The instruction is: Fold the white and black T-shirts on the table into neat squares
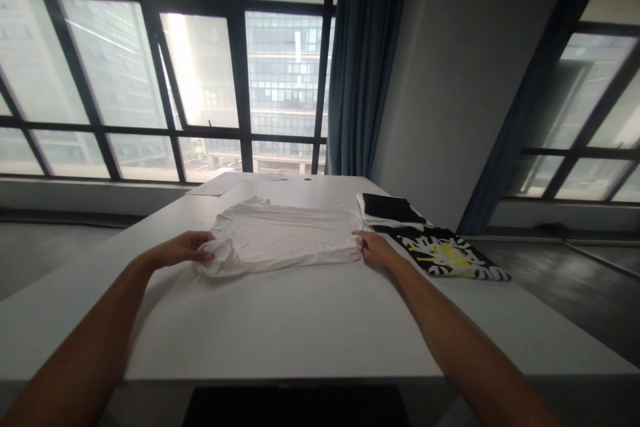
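A white T-shirt [295,233] lies spread across the table, its cloth lightly wrinkled. My left hand [187,248] pinches the shirt's near left part, where the fabric is bunched and slightly raised. At the opposite side, my right hand [375,248] grips the near right edge between thumb and fingers. Some of the right fingertips are hidden by the hand and cloth. Just beyond my right hand is a black garment with a white and yellow print [445,253], lying flat near the table's right edge.
Behind the printed garment sits a folded black and white stack of cloth [393,208]. Sheets of white paper [213,185] rest at the table's far left. The white table [300,333] reaches toward the windows, with a blue curtain [367,67] beyond its far end.
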Action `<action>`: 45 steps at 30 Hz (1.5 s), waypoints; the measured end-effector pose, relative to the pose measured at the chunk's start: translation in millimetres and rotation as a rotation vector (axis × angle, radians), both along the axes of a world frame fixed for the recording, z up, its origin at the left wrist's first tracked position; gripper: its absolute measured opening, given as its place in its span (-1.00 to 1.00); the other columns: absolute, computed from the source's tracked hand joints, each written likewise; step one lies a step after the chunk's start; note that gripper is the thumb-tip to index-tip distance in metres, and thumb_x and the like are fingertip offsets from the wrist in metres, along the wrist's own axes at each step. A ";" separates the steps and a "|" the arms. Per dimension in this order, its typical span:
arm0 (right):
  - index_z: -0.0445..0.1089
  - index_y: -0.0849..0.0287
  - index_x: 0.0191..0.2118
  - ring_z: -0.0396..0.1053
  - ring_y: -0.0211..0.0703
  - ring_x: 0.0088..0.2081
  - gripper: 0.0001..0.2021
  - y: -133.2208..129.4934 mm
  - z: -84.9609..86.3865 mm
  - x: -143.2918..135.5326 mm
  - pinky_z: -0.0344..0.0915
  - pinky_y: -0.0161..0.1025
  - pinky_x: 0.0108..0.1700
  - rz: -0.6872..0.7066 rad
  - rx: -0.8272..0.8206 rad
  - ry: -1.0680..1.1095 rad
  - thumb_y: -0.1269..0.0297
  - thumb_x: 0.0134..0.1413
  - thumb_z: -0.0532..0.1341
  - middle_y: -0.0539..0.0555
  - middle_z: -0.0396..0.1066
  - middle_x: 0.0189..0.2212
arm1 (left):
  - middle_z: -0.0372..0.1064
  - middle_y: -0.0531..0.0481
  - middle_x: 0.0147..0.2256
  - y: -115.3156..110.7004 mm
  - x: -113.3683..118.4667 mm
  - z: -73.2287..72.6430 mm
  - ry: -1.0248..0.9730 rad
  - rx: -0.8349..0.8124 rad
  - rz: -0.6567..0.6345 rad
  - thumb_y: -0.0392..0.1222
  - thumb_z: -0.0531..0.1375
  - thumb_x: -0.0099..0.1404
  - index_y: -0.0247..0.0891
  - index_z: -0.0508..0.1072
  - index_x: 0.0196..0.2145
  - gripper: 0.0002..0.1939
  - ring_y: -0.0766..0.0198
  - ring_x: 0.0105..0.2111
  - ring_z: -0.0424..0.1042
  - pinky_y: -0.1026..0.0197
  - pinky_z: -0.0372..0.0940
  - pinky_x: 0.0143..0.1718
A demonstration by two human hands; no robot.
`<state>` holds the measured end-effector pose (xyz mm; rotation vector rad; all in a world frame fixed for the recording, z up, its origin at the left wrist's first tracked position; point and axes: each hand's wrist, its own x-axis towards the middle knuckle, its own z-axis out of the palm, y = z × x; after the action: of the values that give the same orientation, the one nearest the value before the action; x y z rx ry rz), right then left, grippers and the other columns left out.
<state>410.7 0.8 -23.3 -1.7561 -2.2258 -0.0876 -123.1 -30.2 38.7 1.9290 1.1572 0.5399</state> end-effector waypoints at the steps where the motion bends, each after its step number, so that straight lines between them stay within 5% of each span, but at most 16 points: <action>1: 0.48 0.22 -0.01 0.38 -0.05 -0.10 -0.60 1.2 1.9 1.7 0.21 -0.24 -0.04 0.010 -0.005 -0.024 0.52 -0.01 0.15 0.19 0.49 -0.17 | 0.52 0.01 -0.32 -2.1 -2.9 1.8 -0.001 -0.025 -0.016 0.15 0.39 -0.03 -0.24 0.49 -0.29 -0.53 0.08 -0.27 0.48 0.14 0.38 -0.19; 4: 0.53 0.22 -0.33 0.36 0.01 -0.05 -0.81 4.0 8.5 10.6 0.22 -0.21 -0.03 0.076 0.013 -0.014 0.50 -0.09 0.20 0.22 0.46 -0.12 | 0.54 -0.03 -0.32 -6.6 -5.5 7.0 0.041 -0.050 -0.085 0.16 0.35 0.06 -0.26 0.53 -0.29 -0.57 0.06 -0.26 0.48 0.13 0.38 -0.19; 7: 0.45 0.20 -0.42 0.37 -0.05 -0.16 -0.83 -0.9 19.4 25.5 0.24 -0.24 -0.12 0.136 0.030 0.078 0.52 -0.21 0.19 0.15 0.46 -0.20 | 0.55 -0.05 -0.29 -12.9 -2.8 14.5 0.076 0.009 -0.120 0.14 0.30 0.15 -0.25 0.57 -0.29 -0.62 0.04 -0.24 0.48 0.14 0.37 -0.18; 11: 0.44 0.19 -0.35 0.28 -0.16 -0.41 -0.80 -18.8 38.6 52.4 0.17 -0.29 -0.34 0.122 -0.131 0.196 0.39 -0.23 0.21 -0.02 0.35 -0.50 | 0.54 -0.04 -0.29 -21.4 -3.0 25.9 0.055 0.072 -0.128 0.09 0.29 0.17 -0.24 0.59 -0.30 -0.67 0.07 -0.25 0.47 0.17 0.36 -0.20; 15: 0.49 0.23 -0.30 0.24 -0.20 -0.45 -0.69 -30.4 47.0 72.2 0.15 -0.28 -0.38 0.122 -0.322 0.311 0.18 -0.23 0.30 -0.05 0.30 -0.54 | 0.54 -0.08 -0.29 -23.9 -7.4 29.1 0.000 0.051 -0.115 0.07 0.32 0.14 -0.29 0.58 -0.27 -0.64 0.07 -0.27 0.48 0.16 0.37 -0.23; 21: 0.50 0.24 -0.38 0.27 -0.20 -0.46 -0.68 -33.9 48.9 73.6 0.20 -0.27 -0.38 0.044 -0.309 0.337 0.10 -0.25 0.34 -0.02 0.31 -0.56 | 0.55 -0.11 -0.24 -18.3 -5.7 25.0 -0.008 0.114 -0.072 0.06 0.25 0.19 -0.28 0.58 -0.19 -0.63 0.05 -0.23 0.50 0.11 0.40 -0.21; 25: 0.48 0.23 -0.24 0.36 -0.16 -0.44 -0.49 -44.8 56.1 75.2 0.30 -0.24 -0.34 0.080 -0.409 0.440 -0.13 -0.18 0.31 0.02 0.40 -0.53 | 0.50 -0.13 0.01 -22.4 -12.0 27.6 0.150 0.187 -0.084 -0.03 0.24 0.16 -0.17 0.54 0.01 -0.55 -0.05 -0.02 0.47 0.06 0.39 -0.06; 29: 0.50 0.25 -0.27 0.45 -0.08 -0.45 -0.44 -44.8 53.2 76.8 0.32 -0.22 -0.34 -0.116 -0.594 0.300 -0.24 -0.07 0.27 0.16 0.51 -0.49 | 0.44 -0.11 0.09 -44.1 -14.9 20.2 0.390 0.375 -0.017 0.00 0.20 0.18 -0.10 0.52 0.04 -0.53 -0.04 0.07 0.41 0.03 0.32 0.08; 33: 0.49 0.25 -0.15 0.49 -0.05 -0.35 -0.54 -30.3 39.7 71.6 0.31 -0.23 -0.29 -0.205 -0.476 0.158 -0.04 -0.03 0.34 0.15 0.53 -0.43 | 0.45 -0.12 0.03 -69.9 0.3 -5.6 0.535 0.531 0.047 0.06 0.23 0.13 -0.10 0.55 -0.06 -0.57 0.00 0.01 0.44 0.08 0.32 0.05; 38: 0.41 0.23 0.04 0.47 -0.11 -0.34 -0.50 -22.1 28.3 68.2 0.30 -0.28 -0.29 -0.181 -0.537 0.136 0.33 -0.10 0.37 0.03 0.50 -0.45 | 0.51 -0.06 -0.29 -85.3 14.5 -32.4 0.562 0.521 0.090 -0.03 0.08 0.22 -0.17 0.56 -0.30 -0.70 0.19 -0.38 0.47 0.22 0.34 -0.30; 45: 0.49 0.19 -0.05 0.47 -0.10 -0.24 -0.60 -16.2 32.7 76.2 0.29 -0.30 -0.20 -0.202 -0.187 0.096 0.45 -0.11 0.27 0.11 0.51 -0.29 | 0.54 -0.10 -0.23 -94.8 6.4 -16.7 0.375 0.642 0.277 0.06 -0.03 0.32 -0.24 0.54 -0.17 -0.55 0.20 -0.39 0.47 0.25 0.34 -0.33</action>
<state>486.9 -15.5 9.4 -2.0337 -2.0408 0.1634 -116.6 -125.0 22.0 2.5039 1.6508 0.7913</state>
